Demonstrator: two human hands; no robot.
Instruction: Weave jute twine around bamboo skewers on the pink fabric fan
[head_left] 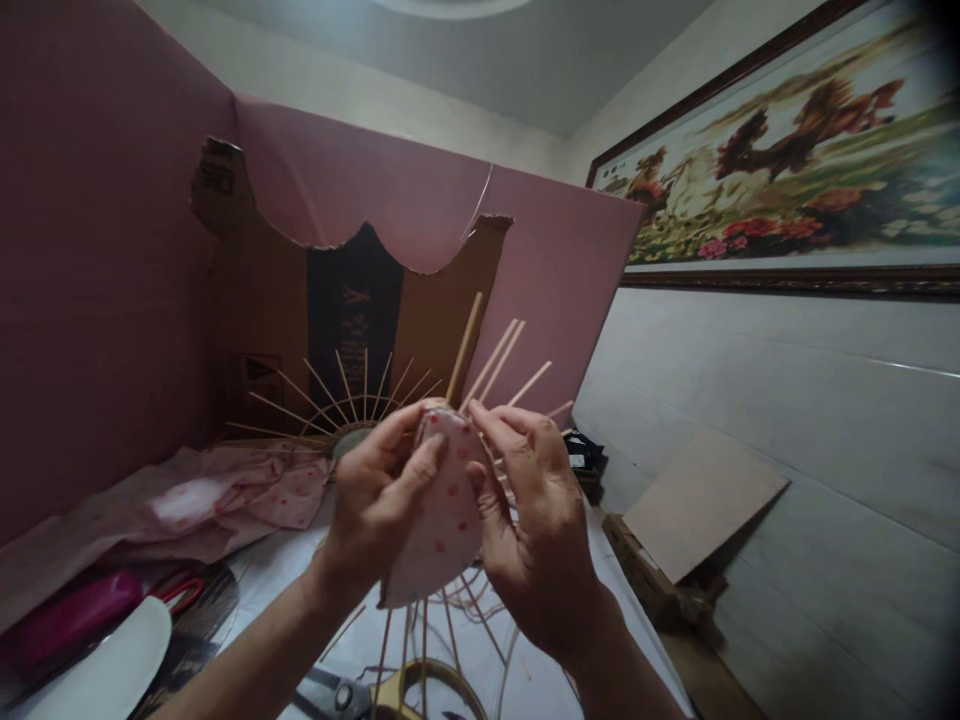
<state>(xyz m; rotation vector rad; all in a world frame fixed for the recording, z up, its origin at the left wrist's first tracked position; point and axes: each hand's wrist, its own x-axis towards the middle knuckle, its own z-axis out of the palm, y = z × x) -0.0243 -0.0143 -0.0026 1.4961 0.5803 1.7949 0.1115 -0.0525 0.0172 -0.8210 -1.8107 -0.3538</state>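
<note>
At the centre of the head view, a round piece covered in pale pink dotted cloth (pixel 442 530) is held up, tilted. Thin wooden sticks (pixel 501 360) stick out from behind its edge, above and below, with a thicker stick (pixel 465 350) at the top. My left hand (pixel 382 490) grips the left edge, its thumb pressed on the cloth. On the right edge, my right hand (pixel 532 510) has its fingers curled at the rim near the sticks and its thumb bent over the cloth.
Another frame of radiating sticks (pixel 341 400) stands behind, before cut cardboard (pixel 442 320). Dotted cloth (pixel 262 500), a magenta object (pixel 82 610), red-handled scissors (pixel 182 593) and a white dish (pixel 120 665) lie left. Large scissors (pixel 390 692) lie at the front. Cardboard boxes (pixel 645 560) are at right.
</note>
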